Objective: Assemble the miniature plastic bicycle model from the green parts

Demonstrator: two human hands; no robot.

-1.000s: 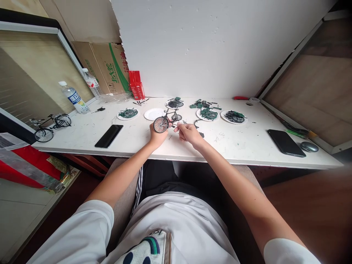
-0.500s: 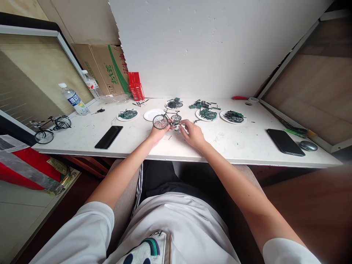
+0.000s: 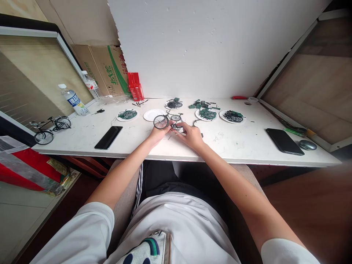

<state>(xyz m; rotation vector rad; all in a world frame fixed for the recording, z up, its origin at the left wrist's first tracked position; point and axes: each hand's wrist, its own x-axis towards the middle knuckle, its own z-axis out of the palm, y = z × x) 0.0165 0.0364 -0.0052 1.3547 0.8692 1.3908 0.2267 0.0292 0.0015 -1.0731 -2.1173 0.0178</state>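
A small black model bicycle [image 3: 162,122] is held just above the table, its front wheel to the left. My left hand [image 3: 159,135] is closed around its lower frame from below, with the fingertips partly hidden behind the wheels. At the bicycle's rear end, my right hand [image 3: 191,136] has thumb and fingers pinched together near the pedals. What is between them is too small to make out. A dark tip [image 3: 202,135] shows at the right edge of that hand; I cannot tell what it belongs to.
Behind my hands stand a white plate [image 3: 152,115] and several plates of dark parts, among them a green-filled plate [image 3: 127,115]. Another model bicycle [image 3: 52,128] stands at the left. Phones lie on both sides, one black phone [image 3: 284,142] beside a mouse [image 3: 307,145]. Bottles [image 3: 73,99] stand back left.
My right hand has moved slightly left and down, closing in on the bicycle's rear, and its fingers have drawn together. The bicycle has shifted slightly right in my left hand.
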